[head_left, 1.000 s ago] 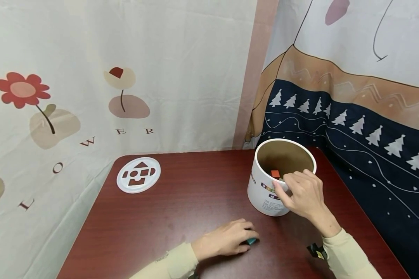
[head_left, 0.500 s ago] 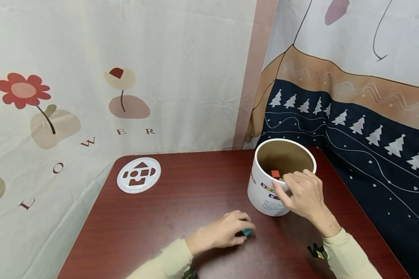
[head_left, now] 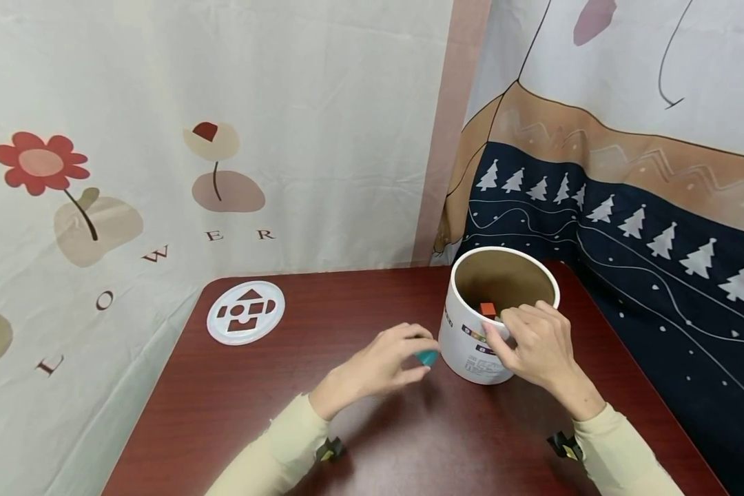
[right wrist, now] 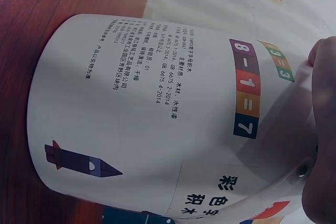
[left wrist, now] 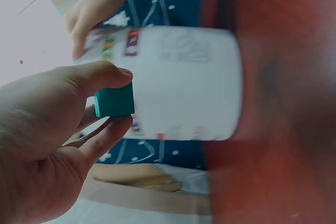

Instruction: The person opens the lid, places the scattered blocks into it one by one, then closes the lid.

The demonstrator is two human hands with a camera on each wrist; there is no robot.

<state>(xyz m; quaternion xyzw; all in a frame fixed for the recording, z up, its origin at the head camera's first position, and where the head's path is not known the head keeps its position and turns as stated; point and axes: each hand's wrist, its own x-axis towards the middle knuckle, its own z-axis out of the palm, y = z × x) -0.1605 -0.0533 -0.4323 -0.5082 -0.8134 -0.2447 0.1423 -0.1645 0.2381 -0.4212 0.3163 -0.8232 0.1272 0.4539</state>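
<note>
My left hand (head_left: 384, 359) pinches a teal block (left wrist: 114, 101) between thumb and fingertips, raised over the table just left of a white bucket (head_left: 471, 351). In the left wrist view the block shows a flat square face, with the bucket behind it. My right hand (head_left: 536, 341) grips the bucket's near rim, thumb outside and fingers over the edge. Inside the bucket an orange-red block (head_left: 487, 310) shows; the rest of the inside is partly hidden by the near wall and hand. Printed sums and small text cover the bucket's side, seen close in the right wrist view.
A round white lid (head_left: 246, 313) with cut-out shapes lies at the table's far left corner. The dark red table (head_left: 322, 310) meets a pale curtain (head_left: 322, 138) at the back. A navy tree-print cloth (head_left: 676, 296) hangs along the right side.
My left hand has risen off the table with the teal block and moved forward and slightly left, up beside the bucket. The right hand and the bucket have stayed in place.
</note>
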